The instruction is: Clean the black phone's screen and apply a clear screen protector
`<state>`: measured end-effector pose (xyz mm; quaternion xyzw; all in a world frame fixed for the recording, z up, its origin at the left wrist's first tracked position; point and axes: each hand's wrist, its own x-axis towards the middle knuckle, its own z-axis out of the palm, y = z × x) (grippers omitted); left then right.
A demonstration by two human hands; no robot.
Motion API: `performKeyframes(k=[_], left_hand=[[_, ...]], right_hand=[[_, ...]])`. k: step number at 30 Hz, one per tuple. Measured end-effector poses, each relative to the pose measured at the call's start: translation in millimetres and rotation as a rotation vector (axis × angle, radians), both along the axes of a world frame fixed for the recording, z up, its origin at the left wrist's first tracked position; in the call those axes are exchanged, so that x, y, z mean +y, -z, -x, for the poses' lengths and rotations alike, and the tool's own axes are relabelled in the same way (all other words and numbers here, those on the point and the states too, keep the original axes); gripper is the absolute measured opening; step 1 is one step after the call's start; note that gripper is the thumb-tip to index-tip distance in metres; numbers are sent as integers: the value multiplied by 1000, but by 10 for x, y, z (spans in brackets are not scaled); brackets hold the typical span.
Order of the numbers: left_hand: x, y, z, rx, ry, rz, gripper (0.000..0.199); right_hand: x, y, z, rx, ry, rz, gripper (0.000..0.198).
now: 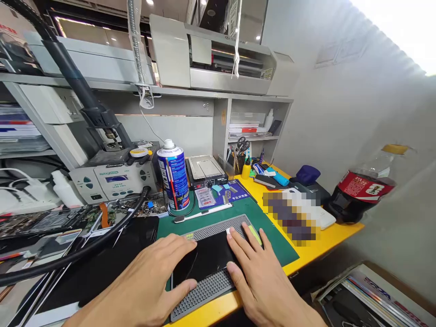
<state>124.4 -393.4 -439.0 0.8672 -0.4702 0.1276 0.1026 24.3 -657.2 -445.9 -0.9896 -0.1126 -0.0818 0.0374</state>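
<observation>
A glossy black phone-like slab (211,256) lies flat on a grey honeycomb-textured pad (204,290). My left hand (160,277) is at its left end, fingers along the upper edge and thumb apart from them near the lower edge. At the right end, my right hand (252,263) rests with spread fingers, the thumb on the slab's lower right part. A small white piece (228,231) shows at one right fingertip; its kind is unclear. Under the pad is a green mat (279,245). A white brush (204,212) lies just behind the pad.
A blue spray can (173,177) stands behind the mat, beside a small heating plate (206,170). A black hose (112,240) crosses the left side over circuit boards. Right, a cola bottle (361,190) leans near a white phone (320,213) on the yellow tabletop (330,247).
</observation>
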Motion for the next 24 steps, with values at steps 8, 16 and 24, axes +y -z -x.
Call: performKeyframes(k=[8,16,24], left_hand=[[256,-163,32,-201,100,-78,42],[374,33,28,-387,169,47,37],[393,243,32,-365,157,151,41]], right_hand=[[-28,-14,23,27,3,-17,57],[-32,6,-25,-22,-50,47,65],[186,57,-102,-107,-153,38,70]])
